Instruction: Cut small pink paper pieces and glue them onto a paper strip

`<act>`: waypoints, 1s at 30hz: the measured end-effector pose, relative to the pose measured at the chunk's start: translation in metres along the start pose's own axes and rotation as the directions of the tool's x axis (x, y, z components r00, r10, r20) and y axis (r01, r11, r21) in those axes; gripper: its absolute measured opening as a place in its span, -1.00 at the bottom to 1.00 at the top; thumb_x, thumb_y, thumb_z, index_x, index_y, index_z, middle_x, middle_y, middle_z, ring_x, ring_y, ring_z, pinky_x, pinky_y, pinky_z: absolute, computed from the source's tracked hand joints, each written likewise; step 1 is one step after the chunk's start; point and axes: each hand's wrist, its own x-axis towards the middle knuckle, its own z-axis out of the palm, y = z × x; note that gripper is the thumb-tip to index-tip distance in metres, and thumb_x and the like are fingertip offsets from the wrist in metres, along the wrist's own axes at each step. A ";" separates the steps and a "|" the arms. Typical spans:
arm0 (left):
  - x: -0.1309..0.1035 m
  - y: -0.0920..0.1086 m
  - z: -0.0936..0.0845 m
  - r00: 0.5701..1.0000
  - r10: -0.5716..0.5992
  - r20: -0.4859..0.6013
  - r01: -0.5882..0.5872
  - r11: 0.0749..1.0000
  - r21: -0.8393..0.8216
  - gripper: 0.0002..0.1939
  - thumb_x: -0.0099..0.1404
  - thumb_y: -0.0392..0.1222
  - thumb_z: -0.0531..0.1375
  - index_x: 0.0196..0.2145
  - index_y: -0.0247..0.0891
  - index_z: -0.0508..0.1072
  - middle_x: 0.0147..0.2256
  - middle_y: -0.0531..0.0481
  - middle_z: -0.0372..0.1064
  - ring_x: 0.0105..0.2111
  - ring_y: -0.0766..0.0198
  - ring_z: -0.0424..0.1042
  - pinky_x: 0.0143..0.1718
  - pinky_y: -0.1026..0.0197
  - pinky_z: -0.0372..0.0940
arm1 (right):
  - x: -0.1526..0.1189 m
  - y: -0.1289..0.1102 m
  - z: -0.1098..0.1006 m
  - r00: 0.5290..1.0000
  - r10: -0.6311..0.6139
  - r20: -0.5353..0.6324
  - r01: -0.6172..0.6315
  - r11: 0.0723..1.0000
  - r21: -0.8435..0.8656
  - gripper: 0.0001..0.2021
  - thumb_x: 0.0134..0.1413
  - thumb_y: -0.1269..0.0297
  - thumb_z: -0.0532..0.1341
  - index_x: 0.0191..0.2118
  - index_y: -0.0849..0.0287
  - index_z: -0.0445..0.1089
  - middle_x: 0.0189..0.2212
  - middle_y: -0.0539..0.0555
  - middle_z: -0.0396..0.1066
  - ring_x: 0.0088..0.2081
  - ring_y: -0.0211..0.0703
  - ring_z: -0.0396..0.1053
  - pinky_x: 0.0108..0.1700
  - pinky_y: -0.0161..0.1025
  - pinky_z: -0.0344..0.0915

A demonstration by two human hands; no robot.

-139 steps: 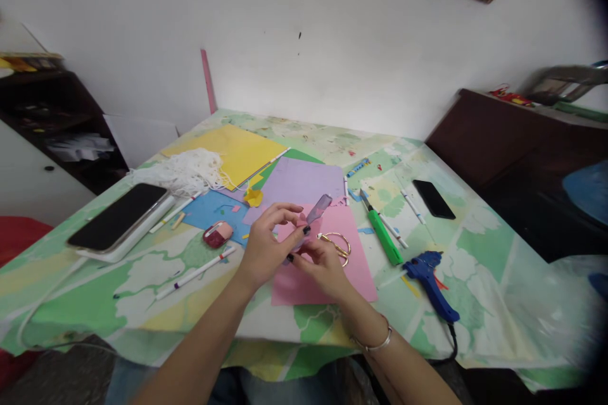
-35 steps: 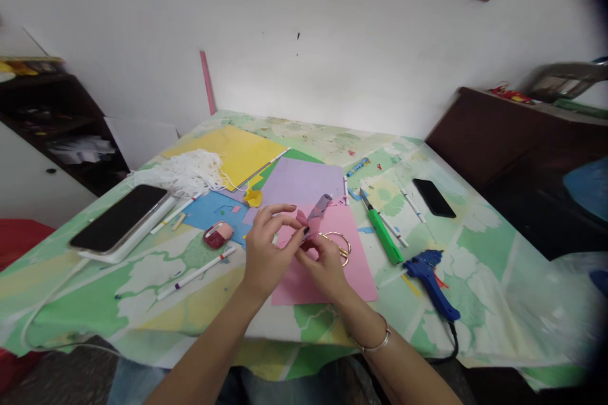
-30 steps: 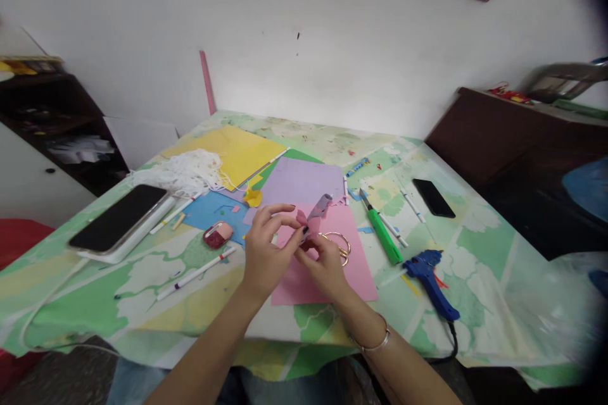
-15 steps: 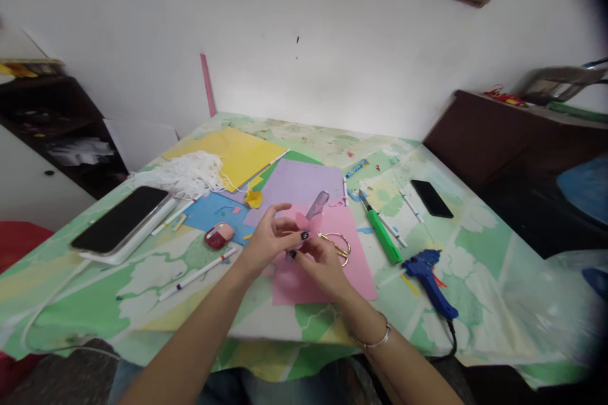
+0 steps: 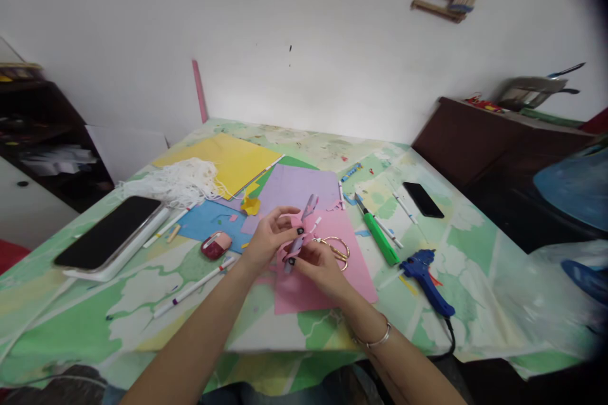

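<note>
Over a pink sheet (image 5: pixel 354 288), both of my hands pinch a purple strip (image 5: pixel 311 204) with pink cut pieces on it. My left hand (image 5: pixel 268 239) grips it from the left, thumb on the front and fingers curled behind. From below and the right, my right hand (image 5: pixel 325 266) holds its lower part between thumb and fingers. A small white tab shows beside the strip; what it belongs to I cannot tell. Gold-handled scissors (image 5: pixel 344 254) lie on the pink sheet just beyond my right hand, their blades partly hidden.
Right of the pink sheet lie a green utility knife (image 5: pixel 381 239), a blue glue gun (image 5: pixel 427 281) and a black phone (image 5: pixel 422 200). Leftward are a larger phone (image 5: pixel 109 231), white yarn (image 5: pixel 183 180), a red-and-pink case (image 5: pixel 216 245) and markers. Purple (image 5: pixel 294 186) and yellow (image 5: pixel 221 161) sheets lie behind.
The purple strip and its pink pieces have turned in my hands, showing more of the strip and a white tab. Both hands keep their hold. The camera view has shifted slightly.
</note>
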 end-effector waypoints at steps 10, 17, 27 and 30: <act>-0.002 0.001 -0.006 1.000 -0.006 -0.017 0.004 0.995 -0.104 -0.53 0.00 -0.29 0.34 -0.11 -0.29 0.32 -0.44 0.05 0.41 -0.51 0.37 0.39 -0.47 0.32 0.28 | 0.003 -0.003 0.001 0.999 -0.044 -0.020 0.042 0.995 -0.093 -0.80 -0.04 0.20 0.27 -0.29 0.18 0.42 -0.35 0.07 0.47 -0.29 -0.16 0.42 -0.17 -0.18 0.33; -0.004 0.004 -0.011 0.999 -0.012 -0.047 0.002 0.979 -0.205 -0.53 0.00 -0.31 0.35 -0.11 -0.28 0.35 -0.41 0.02 0.46 -0.46 0.38 0.43 -0.43 0.37 0.30 | -0.067 -0.044 -0.045 0.731 -0.460 -0.505 -0.157 0.606 -0.780 -0.78 0.02 0.19 0.18 -0.24 0.17 0.43 -0.33 0.12 0.46 -0.30 -0.09 0.40 -0.17 -0.14 0.29; -0.004 -0.004 -0.013 0.999 0.003 0.041 0.011 0.947 -0.321 -0.60 0.07 -0.36 0.31 -0.11 -0.27 0.37 -0.36 -0.02 0.48 -0.46 0.37 0.44 -0.43 0.34 0.36 | -0.161 -0.017 -0.157 0.572 -0.387 -0.723 -0.777 0.026 -0.629 -0.36 -0.08 -0.01 0.04 -0.04 0.50 0.33 -0.21 0.45 0.36 -0.14 0.28 0.29 -0.13 0.07 0.22; -0.004 -0.005 -0.014 0.999 -0.004 0.047 0.019 0.946 -0.324 -0.60 0.07 -0.37 0.30 -0.11 -0.27 0.37 -0.36 -0.02 0.47 -0.45 0.36 0.45 -0.41 0.33 0.36 | -0.157 -0.009 -0.162 0.585 -0.415 -0.697 -0.756 0.033 -0.654 -0.40 -0.08 0.02 0.05 -0.04 0.47 0.32 -0.23 0.41 0.35 -0.11 0.24 0.27 -0.11 0.00 0.23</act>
